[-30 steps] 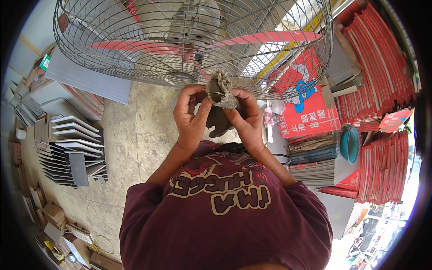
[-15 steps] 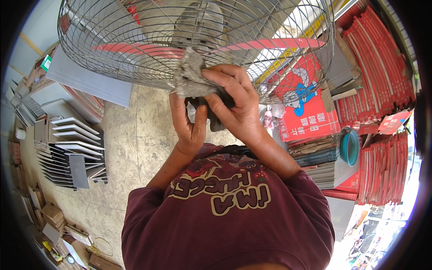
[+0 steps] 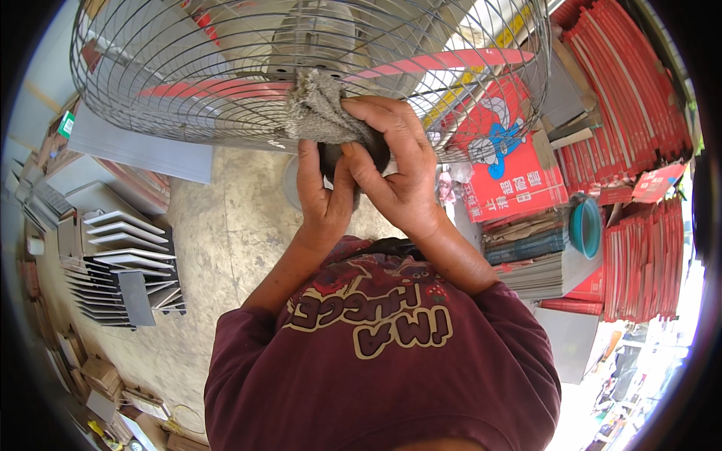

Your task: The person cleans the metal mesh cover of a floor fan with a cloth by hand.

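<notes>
A wire fan cage [image 3: 188,124] with red blades [image 3: 451,62] spans the top of the view. My right hand [image 3: 402,165] pinches a grey, fuzzy rag [image 3: 320,113], which lies bunched against the near side of the cage. Beneath the rag is a dark rounded part [image 3: 329,159]; whether it belongs to the fan I cannot tell. My left hand [image 3: 322,199] is closed around that dark part from below, thumb and forefinger on its near side. The tips of the left fingers are hidden under the rag.
Stacked red cartons [image 3: 624,105] and a teal basin [image 3: 584,228] stand on the right, with a large red printed carton [image 3: 519,184] behind the cage. To the left, a black rack [image 3: 135,297] holds pale panels. A grey board [image 3: 143,143] lies beyond it.
The rag has shifted and spread flatter over the dark part, my right hand moving slightly up with it. My left hand has moved slightly right. The whole view has shifted a little.
</notes>
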Action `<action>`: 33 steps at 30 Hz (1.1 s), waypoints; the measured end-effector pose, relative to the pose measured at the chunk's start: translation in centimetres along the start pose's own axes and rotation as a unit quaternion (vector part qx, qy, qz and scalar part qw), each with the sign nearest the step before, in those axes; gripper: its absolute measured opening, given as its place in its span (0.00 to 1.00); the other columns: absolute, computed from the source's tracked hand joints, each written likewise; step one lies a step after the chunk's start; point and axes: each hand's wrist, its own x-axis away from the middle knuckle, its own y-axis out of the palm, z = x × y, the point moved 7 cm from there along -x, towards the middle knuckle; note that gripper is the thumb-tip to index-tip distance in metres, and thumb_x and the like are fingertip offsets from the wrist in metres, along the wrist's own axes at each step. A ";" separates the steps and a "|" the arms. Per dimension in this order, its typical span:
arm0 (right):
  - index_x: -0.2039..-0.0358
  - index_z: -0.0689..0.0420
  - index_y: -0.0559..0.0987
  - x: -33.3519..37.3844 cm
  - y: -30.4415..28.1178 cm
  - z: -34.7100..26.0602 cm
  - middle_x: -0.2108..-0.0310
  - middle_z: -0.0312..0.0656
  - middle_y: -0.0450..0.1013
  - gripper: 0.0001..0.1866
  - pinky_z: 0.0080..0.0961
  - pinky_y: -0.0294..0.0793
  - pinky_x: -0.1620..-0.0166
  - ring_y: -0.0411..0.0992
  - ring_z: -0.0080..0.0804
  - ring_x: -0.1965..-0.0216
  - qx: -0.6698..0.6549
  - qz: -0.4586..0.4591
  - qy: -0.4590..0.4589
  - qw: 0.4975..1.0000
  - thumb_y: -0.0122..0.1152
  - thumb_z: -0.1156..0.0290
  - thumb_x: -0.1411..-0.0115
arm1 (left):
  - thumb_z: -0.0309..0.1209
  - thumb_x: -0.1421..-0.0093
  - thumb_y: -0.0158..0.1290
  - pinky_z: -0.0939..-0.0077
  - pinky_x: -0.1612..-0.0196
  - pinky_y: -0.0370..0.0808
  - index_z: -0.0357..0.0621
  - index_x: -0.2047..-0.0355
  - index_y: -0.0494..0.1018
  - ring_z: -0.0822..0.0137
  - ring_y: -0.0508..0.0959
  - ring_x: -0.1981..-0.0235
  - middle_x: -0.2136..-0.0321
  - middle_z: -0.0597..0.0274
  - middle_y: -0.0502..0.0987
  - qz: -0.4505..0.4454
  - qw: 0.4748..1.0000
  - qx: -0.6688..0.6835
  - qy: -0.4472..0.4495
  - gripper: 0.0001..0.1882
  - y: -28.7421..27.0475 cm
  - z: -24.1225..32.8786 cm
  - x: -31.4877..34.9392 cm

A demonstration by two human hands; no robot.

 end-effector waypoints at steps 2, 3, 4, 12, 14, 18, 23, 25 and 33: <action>0.54 0.58 0.72 0.4 -1.0 0.3 0.57 0.48 0.68 0.21 0.29 0.71 0.57 0.70 0.43 0.58 0.014 0.015 0.002 1.000 0.59 0.79 0.52 | 0.28 0.35 0.38 0.76 0.47 0.60 0.35 0.44 0.51 0.70 0.63 0.51 0.51 0.57 0.63 -0.013 1.000 -0.013 0.009 0.21 0.9 -0.5 0.0; 0.55 0.58 0.72 0.6 -1.5 0.5 0.57 0.48 0.69 0.21 0.29 0.71 0.57 0.70 0.42 0.58 0.020 0.023 0.003 1.000 0.59 0.79 0.52 | 0.28 0.35 0.38 0.77 0.48 0.61 0.35 0.44 0.52 0.70 0.64 0.52 0.52 0.58 0.64 -0.020 1.000 -0.021 0.013 0.20 1.4 -0.8 0.1; 0.55 0.59 0.72 0.9 -2.0 0.7 0.58 0.47 0.69 0.21 0.29 0.70 0.56 0.70 0.41 0.58 0.012 0.035 0.014 0.999 0.58 0.80 0.53 | 0.27 0.36 0.41 0.77 0.51 0.63 0.36 0.47 0.55 0.71 0.66 0.55 0.55 0.59 0.66 -0.028 0.999 -0.035 0.007 0.18 1.7 -1.2 0.3; 0.58 0.60 0.72 3.5 -5.1 3.6 0.59 0.47 0.70 0.21 0.28 0.69 0.55 0.70 0.40 0.58 -0.006 0.104 0.052 0.993 0.56 0.82 0.56 | 0.25 0.40 0.47 0.75 0.52 0.64 0.35 0.49 0.59 0.69 0.67 0.56 0.57 0.59 0.67 -0.059 0.996 -0.068 0.024 0.19 5.4 -2.1 0.2; 0.58 0.60 0.72 4.3 -5.8 4.4 0.59 0.47 0.70 0.21 0.28 0.68 0.54 0.69 0.39 0.58 -0.026 0.122 0.071 0.990 0.54 0.83 0.56 | 0.22 0.43 0.50 0.73 0.52 0.65 0.34 0.48 0.59 0.66 0.69 0.55 0.57 0.56 0.68 -0.070 0.993 -0.083 0.050 0.22 6.2 -2.1 0.1; 0.59 0.61 0.71 6.1 -7.1 6.0 0.60 0.45 0.69 0.20 0.26 0.66 0.52 0.68 0.36 0.56 -0.032 0.153 0.107 0.982 0.52 0.83 0.56 | 0.18 0.47 0.53 0.70 0.53 0.67 0.33 0.49 0.60 0.61 0.71 0.57 0.56 0.51 0.68 -0.100 0.986 -0.119 0.056 0.25 7.8 -2.8 0.3; 0.54 0.60 0.67 8.9 -7.8 8.6 0.59 0.39 0.68 0.20 0.21 0.65 0.52 0.66 0.27 0.56 -0.141 0.202 0.210 0.946 0.51 0.82 0.50 | 0.20 0.51 0.55 0.64 0.61 0.71 0.40 0.49 0.61 0.45 0.72 0.61 0.57 0.46 0.68 -0.135 0.977 -0.142 0.089 0.28 9.8 -3.8 0.3; 0.53 0.60 0.66 9.9 -7.9 9.4 0.59 0.38 0.68 0.19 0.20 0.65 0.52 0.66 0.25 0.56 -0.209 0.227 0.268 0.913 0.50 0.81 0.47 | 0.21 0.51 0.56 0.63 0.62 0.72 0.40 0.49 0.60 0.44 0.73 0.61 0.57 0.46 0.68 -0.162 0.974 -0.146 0.062 0.28 10.5 -4.6 0.5; 0.52 0.60 0.66 12.5 -8.8 11.9 0.58 0.37 0.68 0.16 0.19 0.64 0.51 0.66 0.22 0.55 -0.256 0.286 0.349 0.855 0.49 0.78 0.42 | 0.25 0.49 0.56 0.61 0.68 0.72 0.43 0.46 0.58 0.47 0.74 0.66 0.61 0.48 0.68 -0.197 0.963 -0.169 0.070 0.30 12.8 -6.6 1.2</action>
